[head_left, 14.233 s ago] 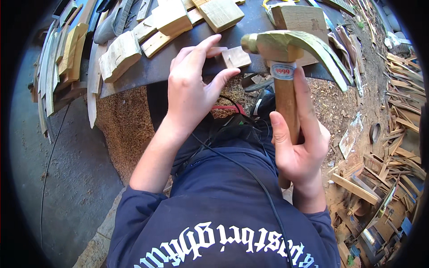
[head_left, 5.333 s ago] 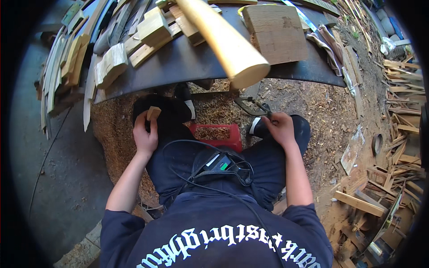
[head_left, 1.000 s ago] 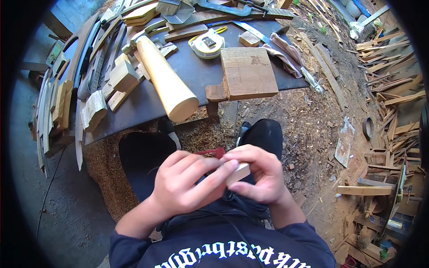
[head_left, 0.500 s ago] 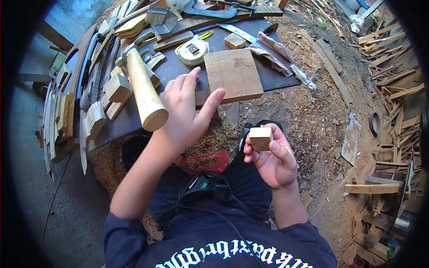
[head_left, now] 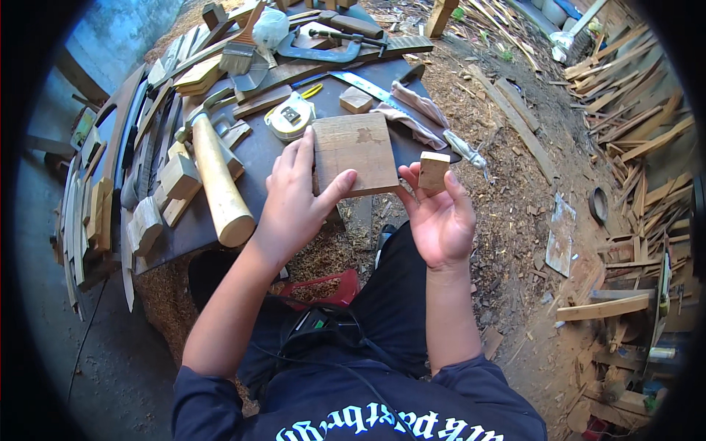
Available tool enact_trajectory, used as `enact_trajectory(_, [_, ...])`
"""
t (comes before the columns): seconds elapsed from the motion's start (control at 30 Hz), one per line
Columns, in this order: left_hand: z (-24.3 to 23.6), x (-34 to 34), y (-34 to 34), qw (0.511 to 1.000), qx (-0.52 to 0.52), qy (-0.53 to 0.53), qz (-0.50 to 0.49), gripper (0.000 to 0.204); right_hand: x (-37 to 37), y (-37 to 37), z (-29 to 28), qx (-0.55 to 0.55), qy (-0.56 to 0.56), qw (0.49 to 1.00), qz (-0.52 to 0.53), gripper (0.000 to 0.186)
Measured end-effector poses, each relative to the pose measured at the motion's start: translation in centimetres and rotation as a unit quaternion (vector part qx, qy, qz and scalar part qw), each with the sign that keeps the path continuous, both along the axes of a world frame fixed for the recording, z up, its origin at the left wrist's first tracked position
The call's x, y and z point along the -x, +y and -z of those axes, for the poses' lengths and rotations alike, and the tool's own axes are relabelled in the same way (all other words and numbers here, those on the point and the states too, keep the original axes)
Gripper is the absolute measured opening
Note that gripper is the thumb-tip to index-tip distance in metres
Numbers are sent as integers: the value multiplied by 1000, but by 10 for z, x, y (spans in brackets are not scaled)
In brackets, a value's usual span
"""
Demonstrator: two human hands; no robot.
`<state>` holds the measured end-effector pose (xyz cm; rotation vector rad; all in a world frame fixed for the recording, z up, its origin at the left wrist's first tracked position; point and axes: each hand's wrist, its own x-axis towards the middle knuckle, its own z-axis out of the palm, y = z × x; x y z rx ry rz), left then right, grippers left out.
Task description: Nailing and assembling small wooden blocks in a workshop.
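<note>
Left hand (head_left: 296,200), grip wide, touches the square block (head_left: 357,151) on the bench (head_left: 257,163); right hand (head_left: 443,226) holds a small block (head_left: 434,173) in its grip

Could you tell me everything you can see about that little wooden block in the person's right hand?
The small block looks like cut wood with fairly straight edges. Its upper face is pale and bright, while the side toward the camera is browner. It is held roughly upright between the fingers and thumb of the right hand, to the right of the large square block. Its far side is hidden.
</note>
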<state>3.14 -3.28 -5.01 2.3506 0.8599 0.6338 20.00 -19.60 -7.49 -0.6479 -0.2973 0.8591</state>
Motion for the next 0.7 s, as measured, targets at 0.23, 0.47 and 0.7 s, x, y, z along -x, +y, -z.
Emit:
enact_trajectory(0.23, [-10,2,-8,995,71,-68,31,91,0,-4,14,-65,133,987,-69,36])
enact_trajectory(0.47, [-1,7,-8,960,42,-263,86,93,7,-6,21,-81,83,991,-61,34])
enact_trajectory(0.7, [-14,4,-7,919,216,-319,87,70,18,8,-18,-148,-51,988,3,45])
